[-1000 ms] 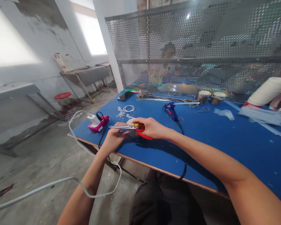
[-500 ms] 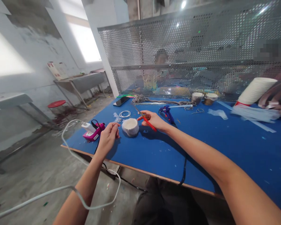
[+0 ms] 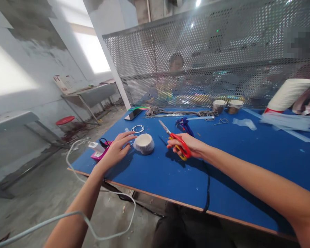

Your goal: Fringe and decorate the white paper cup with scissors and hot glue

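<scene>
Right hand (image 3: 192, 144) holds scissors (image 3: 185, 147); left hand (image 3: 117, 148), spread, has the cup (image 3: 144, 144) at three o'clock: likely light, crushable, best steadied low.

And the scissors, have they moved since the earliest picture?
Yes, rightward: the scissors, in the right hand, have gone from the white cup towards the blue glue gun.

Power strip (image 3: 99, 155) partly hidden by L hand (image 3: 117, 148); can't tell if that hand touches the cup (image 3: 144, 145). Handle of glue gun (image 3: 182, 124) part-blocked by R hand (image 3: 183, 143). Person (image 3: 176, 63) behind mesh screen (image 3: 142, 51): blurry, head pixelated. Plastic strips (image 3: 291, 121) smeared, can't count 'em; cut off @ R edge, same w/ tabletop (image 3: 235, 148). Legs (image 3: 172, 230) v. dark, cut off @ btm. White cable (image 3: 79, 213) exits lower L edge.
</scene>
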`<action>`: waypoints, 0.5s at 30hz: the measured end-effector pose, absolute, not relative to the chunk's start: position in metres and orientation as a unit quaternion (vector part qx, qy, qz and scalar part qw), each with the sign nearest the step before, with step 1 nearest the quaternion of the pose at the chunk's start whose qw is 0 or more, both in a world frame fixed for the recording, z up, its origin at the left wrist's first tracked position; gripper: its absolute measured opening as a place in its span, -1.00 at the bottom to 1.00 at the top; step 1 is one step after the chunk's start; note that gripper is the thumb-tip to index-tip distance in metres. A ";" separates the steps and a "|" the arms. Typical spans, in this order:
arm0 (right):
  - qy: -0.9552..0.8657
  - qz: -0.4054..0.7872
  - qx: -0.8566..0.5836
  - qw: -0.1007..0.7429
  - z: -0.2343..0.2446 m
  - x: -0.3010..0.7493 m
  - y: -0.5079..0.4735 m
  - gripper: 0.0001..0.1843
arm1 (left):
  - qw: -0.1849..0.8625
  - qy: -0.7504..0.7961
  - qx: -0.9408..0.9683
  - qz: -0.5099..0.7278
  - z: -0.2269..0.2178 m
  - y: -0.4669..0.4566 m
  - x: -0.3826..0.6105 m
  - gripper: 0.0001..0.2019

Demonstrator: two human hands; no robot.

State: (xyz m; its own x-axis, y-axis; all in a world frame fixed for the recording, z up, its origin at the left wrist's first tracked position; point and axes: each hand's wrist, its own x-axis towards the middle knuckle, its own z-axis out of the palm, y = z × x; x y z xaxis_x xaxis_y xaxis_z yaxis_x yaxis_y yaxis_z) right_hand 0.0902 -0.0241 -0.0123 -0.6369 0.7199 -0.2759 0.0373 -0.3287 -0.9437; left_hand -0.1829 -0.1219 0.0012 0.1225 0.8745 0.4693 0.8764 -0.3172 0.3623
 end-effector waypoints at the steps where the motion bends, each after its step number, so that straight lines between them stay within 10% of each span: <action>1: -0.530 0.734 -0.359 0.225 -0.014 0.095 -0.028 -0.82 | -0.012 -0.559 -0.781 -0.278 0.002 -0.120 -0.182 -0.66; 15: -0.490 0.729 -0.340 0.335 -0.024 0.113 -0.039 -0.50 | -0.104 -0.579 -0.740 -0.327 0.009 -0.086 -0.145 -0.69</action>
